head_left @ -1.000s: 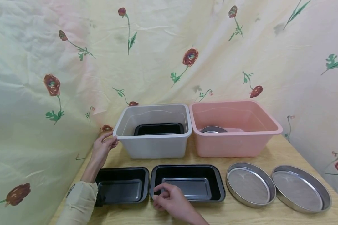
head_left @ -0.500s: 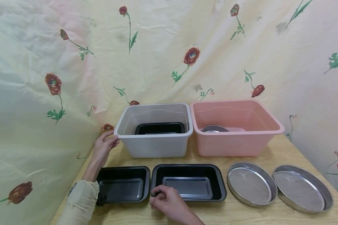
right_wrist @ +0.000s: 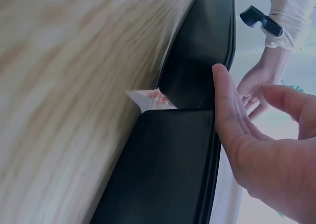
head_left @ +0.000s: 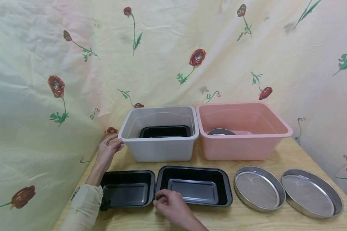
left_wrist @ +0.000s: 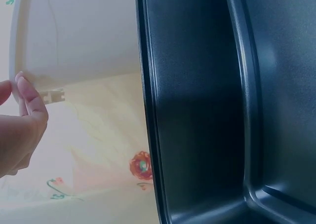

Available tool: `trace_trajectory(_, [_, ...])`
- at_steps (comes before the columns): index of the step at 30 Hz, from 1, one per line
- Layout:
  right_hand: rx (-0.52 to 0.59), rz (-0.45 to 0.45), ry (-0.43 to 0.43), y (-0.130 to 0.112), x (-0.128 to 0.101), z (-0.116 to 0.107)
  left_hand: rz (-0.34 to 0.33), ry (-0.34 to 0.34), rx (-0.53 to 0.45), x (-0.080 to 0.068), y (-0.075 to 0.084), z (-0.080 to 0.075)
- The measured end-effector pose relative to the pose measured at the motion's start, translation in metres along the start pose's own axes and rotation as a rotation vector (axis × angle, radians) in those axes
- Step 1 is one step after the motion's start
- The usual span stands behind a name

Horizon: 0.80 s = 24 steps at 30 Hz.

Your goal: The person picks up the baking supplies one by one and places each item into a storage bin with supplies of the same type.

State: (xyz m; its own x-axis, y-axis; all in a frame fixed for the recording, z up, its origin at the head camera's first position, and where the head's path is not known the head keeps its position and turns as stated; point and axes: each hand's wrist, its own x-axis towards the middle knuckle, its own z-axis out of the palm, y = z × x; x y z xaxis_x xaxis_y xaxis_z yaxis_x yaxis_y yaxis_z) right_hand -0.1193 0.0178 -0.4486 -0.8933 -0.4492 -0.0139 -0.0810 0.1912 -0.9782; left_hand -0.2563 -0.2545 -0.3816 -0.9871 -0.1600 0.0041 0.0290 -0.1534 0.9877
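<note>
Black pan (head_left: 193, 192), glossy, rectangular and hollow, has tipped or turned slightly on the counter (head_left: 234, 221); the right hand (head_left: 174, 207) touches its rim, fingers fairly straight, thumb apart. Its neighbouring pan (head_left: 127, 193) lies alongside. Farther off, the left hand (head_left: 106, 152) pinches the grey tub (head_left: 162, 150), already holding one dark tin (head_left: 165, 131); two apparently remain outside.

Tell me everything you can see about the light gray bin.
The light gray bin is a plastic-looking, open-topped tub, roughly rectangular, with a thick rim and walls narrowing downward. It stands upright on the wooden table beside the pink bin, their rims close together. A black pan sits inside. The left hand pinches the rim at its near left corner.
</note>
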Motion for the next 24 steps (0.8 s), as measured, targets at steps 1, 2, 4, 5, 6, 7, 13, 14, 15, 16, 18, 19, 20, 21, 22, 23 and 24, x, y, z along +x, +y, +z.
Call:
trace_trajectory(1, [-0.004,-0.001,0.003,0.0001,0.0005,0.0006,0.0,0.0,0.001,-0.0002,0.0,0.0001])
trace_trajectory(2, [-0.009,0.0,0.006,0.0004,0.0011,0.0011,-0.001,0.002,0.002,-0.0003,-0.0001,0.0003])
trace_trajectory(4, [-0.016,0.007,0.009,0.001,0.0023,0.0022,-0.002,0.004,0.005,-0.0004,-0.0002,0.0008])
trace_trajectory(5, [-0.019,0.011,0.01,0.0013,0.0029,0.0026,-0.002,0.005,0.005,-0.0003,-0.0004,0.0008])
trace_trajectory(6, [-0.021,0.013,0.011,0.0017,0.0035,0.003,0.0,0.006,0.003,-0.0002,-0.0005,0.0008])
trace_trajectory(7, [-0.025,0.015,0.01,0.002,0.0039,0.0034,0.001,0.006,0.004,-0.0005,-0.0004,0.001])
trace_trajectory(13, [-0.058,0.024,-0.002,0.003,0.0057,0.0046,0.012,0.012,0.015,-0.0008,-0.0009,0.0012])
trace_trajectory(14, [-0.064,0.022,-0.004,0.003,0.0058,0.0048,0.013,0.013,0.016,-0.0009,-0.0009,0.0012])
trace_trajectory(15, [-0.069,0.017,-0.005,0.0031,0.0061,0.0051,0.015,0.01,0.015,-0.0009,-0.0009,0.0013])
trace_trajectory(16, [-0.077,0.012,-0.005,0.0031,0.0063,0.0054,0.017,0.012,0.013,-0.0009,-0.001,0.0013])
trace_trajectory(18, [-0.087,0.008,-0.007,0.003,0.0069,0.0062,0.021,0.009,0.01,-0.0009,-0.0009,0.001])
trace_trajectory(19, [-0.098,0.007,-0.011,0.0028,0.0068,0.0067,0.021,0.009,0.008,-0.0008,-0.0009,0.0009])
trace_trajectory(20, [-0.107,0.006,-0.014,0.0028,0.0069,0.0073,0.021,0.009,0.008,-0.0006,-0.001,0.0008])
trace_trajectory(21, [-0.119,0.007,-0.017,0.0029,0.007,0.0079,0.021,0.008,0.008,-0.0003,-0.001,0.0007])
trace_trajectory(22, [-0.129,0.006,-0.019,0.0028,0.0071,0.0086,0.019,0.009,0.009,-0.0002,-0.0011,0.0005])
trace_trajectory(23, [-0.135,0.007,-0.023,0.0029,0.0071,0.0092,0.018,0.009,0.01,-0.0001,-0.0009,0.0006])
trace_trajectory(24, [-0.143,0.007,-0.026,0.0028,0.0072,0.0098,0.017,0.008,0.01,0.0,-0.0007,0.0005])
